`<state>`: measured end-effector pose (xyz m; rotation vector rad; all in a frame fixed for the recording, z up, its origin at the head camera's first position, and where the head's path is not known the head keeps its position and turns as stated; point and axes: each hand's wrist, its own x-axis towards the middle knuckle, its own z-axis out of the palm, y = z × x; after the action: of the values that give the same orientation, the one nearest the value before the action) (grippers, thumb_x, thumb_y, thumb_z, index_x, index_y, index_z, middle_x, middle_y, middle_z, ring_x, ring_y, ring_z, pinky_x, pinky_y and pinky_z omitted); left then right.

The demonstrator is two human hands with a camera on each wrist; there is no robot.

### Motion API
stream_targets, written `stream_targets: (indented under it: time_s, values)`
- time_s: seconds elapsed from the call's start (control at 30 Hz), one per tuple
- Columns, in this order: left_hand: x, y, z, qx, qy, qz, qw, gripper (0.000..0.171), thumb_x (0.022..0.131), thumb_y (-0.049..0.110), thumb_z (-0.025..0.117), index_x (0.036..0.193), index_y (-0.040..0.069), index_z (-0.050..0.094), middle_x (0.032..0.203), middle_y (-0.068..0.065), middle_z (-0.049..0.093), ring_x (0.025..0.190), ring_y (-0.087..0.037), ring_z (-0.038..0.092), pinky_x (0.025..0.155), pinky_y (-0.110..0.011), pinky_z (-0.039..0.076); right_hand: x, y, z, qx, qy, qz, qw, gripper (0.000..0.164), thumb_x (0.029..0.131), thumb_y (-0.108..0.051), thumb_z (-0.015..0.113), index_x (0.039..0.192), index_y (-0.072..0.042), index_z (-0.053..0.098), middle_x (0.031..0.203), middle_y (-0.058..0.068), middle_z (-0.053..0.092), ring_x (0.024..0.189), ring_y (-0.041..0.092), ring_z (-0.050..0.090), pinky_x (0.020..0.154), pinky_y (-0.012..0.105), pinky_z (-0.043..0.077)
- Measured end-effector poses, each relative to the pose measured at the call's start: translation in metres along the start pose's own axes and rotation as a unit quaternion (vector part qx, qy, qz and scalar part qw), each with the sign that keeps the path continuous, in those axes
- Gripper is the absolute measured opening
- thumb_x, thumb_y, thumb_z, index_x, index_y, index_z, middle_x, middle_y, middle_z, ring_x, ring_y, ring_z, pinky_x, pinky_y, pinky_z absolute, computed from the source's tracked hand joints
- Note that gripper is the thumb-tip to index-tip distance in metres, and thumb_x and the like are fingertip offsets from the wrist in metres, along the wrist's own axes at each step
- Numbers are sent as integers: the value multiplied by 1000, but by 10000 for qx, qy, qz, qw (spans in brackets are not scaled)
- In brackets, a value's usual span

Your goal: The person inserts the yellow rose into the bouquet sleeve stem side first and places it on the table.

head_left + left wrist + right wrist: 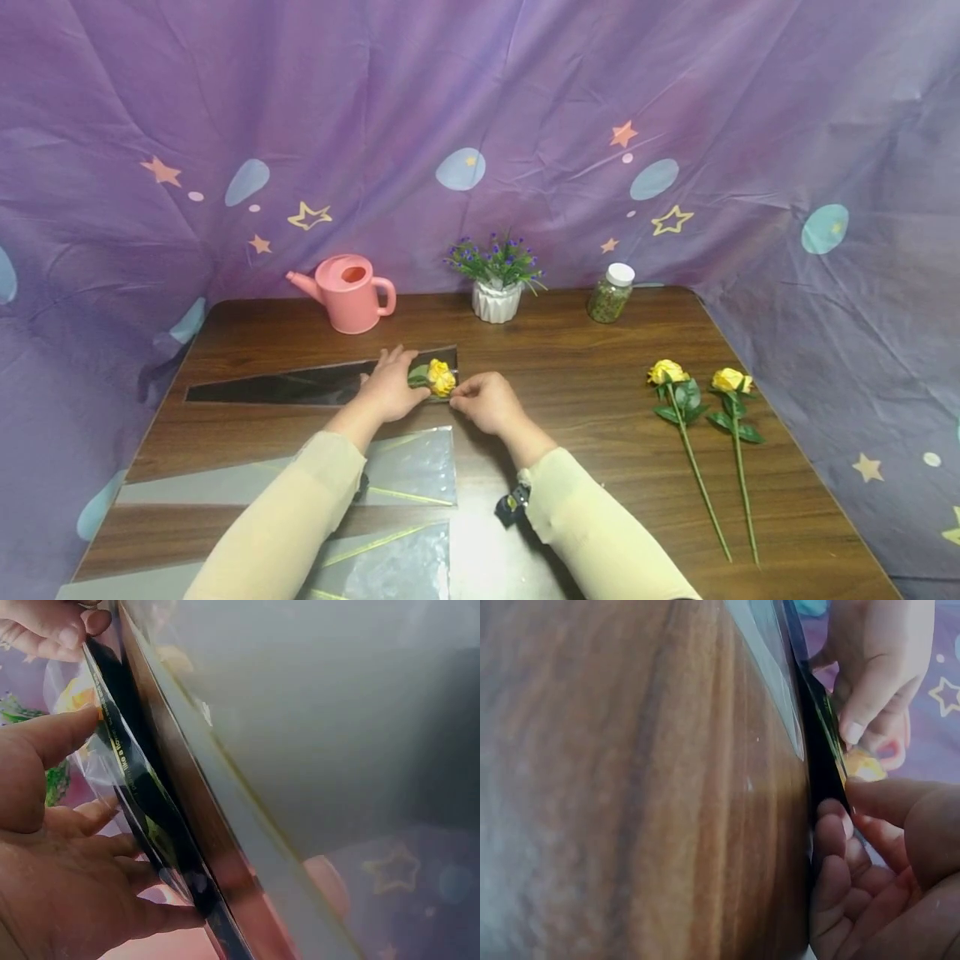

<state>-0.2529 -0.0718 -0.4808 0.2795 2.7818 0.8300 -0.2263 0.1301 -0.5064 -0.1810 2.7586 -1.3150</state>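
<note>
A long tapering flower sleeve, black with a clear front, lies across the table at left of centre. Inside its wide end is a yellow rose with green leaves; its stem is hard to make out. My left hand rests over the sleeve just below the bloom, fingers spread and fairly straight, as the left wrist view also shows. At the wide end's near corner, my right hand pinches the sleeve's edge between thumb and fingers. The right wrist view shows those curled fingers against the black edge.
Two grey translucent sleeves with yellow lines lie nearer me, partly under my left arm. Two yellow roses lie at right. Along the back stand a pink watering can, a white potted plant and a white-capped jar.
</note>
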Motion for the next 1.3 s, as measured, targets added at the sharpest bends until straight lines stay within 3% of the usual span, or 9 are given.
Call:
stream_targets:
  time_s: [0.2, 0.37, 0.47, 0.6, 0.77, 0.87, 1.0, 1.17, 1.3]
  values:
    - [-1, -3, -4, 11, 30, 23, 10000, 77, 96, 31, 76, 159, 3, 41, 170, -27, 25, 158, -50, 14, 114, -82, 14, -1, 4, -3, 319, -243, -247, 9989, 14, 90, -6, 79, 102, 3, 79, 76, 4, 75, 62, 7, 63, 63, 26, 55]
    - [-13, 1, -6, -33, 370, 296, 9989, 76, 95, 34, 77, 156, 2, 43, 168, -30, 26, 156, -54, 15, 114, -82, 16, -6, 16, -17, 955, -299, -138, 9949, 29, 90, -5, 79, 113, 11, 73, 84, 12, 77, 66, 10, 66, 60, 25, 54]
    - [-32, 5, -4, -76, 527, 548, 9971, 73, 94, 31, 79, 153, 1, 47, 165, -32, 31, 154, -55, 23, 116, -78, 22, -12, 26, -25, 1074, -266, 1, 9939, 33, 89, -5, 78, 116, 12, 71, 84, 11, 76, 65, 10, 64, 58, 25, 54]
    - [-65, 12, 3, 55, 350, 723, 9968, 69, 90, 30, 82, 146, 0, 54, 156, -29, 46, 146, -51, 40, 115, -69, 34, -20, 35, -32, 1185, -377, 126, 9922, 35, 90, -5, 77, 119, 13, 69, 86, 10, 77, 65, 12, 65, 59, 28, 57]
    - [-89, 22, 15, 740, 24, 1136, 9908, 67, 79, 34, 91, 133, 2, 66, 128, -18, 65, 120, -42, 61, 101, -58, 50, -28, 35, -35, 1332, -418, 145, 9901, 36, 91, -5, 77, 121, 13, 67, 90, 11, 77, 69, 14, 68, 62, 31, 59]
    - [-93, 25, 22, 1287, -172, 1416, 9814, 69, 71, 38, 95, 125, 3, 70, 114, -13, 66, 108, -37, 64, 92, -54, 55, -33, 34, -35, 1298, -446, 82, 9905, 34, 91, -4, 77, 119, 13, 68, 89, 11, 77, 69, 15, 67, 61, 30, 58]
    - [-95, 29, 29, 1818, -330, 1507, 9712, 71, 67, 42, 98, 121, 4, 73, 108, -11, 63, 101, -33, 62, 86, -50, 57, -40, 31, -32, 1145, -609, -78, 9915, 26, 91, -5, 78, 111, 10, 73, 86, 11, 77, 65, 12, 65, 60, 28, 56]
    - [-95, 29, 35, 1973, -311, 1414, 9696, 68, 64, 42, 100, 116, 6, 75, 108, -10, 60, 99, -31, 59, 83, -47, 57, -51, 25, -25, 605, -916, -455, 9929, 16, 90, -8, 81, 99, 5, 79, 83, 6, 77, 65, 5, 60, 59, 23, 52]
    - [-95, 28, 38, 1919, -232, 1360, 9717, 63, 67, 41, 99, 115, 7, 75, 108, -9, 60, 98, -31, 59, 79, -47, 58, -61, 18, -18, 249, -1269, -609, 9897, 12, 89, -12, 82, 84, -1, 78, 68, -4, 69, 57, 3, 54, 52, 21, 46]
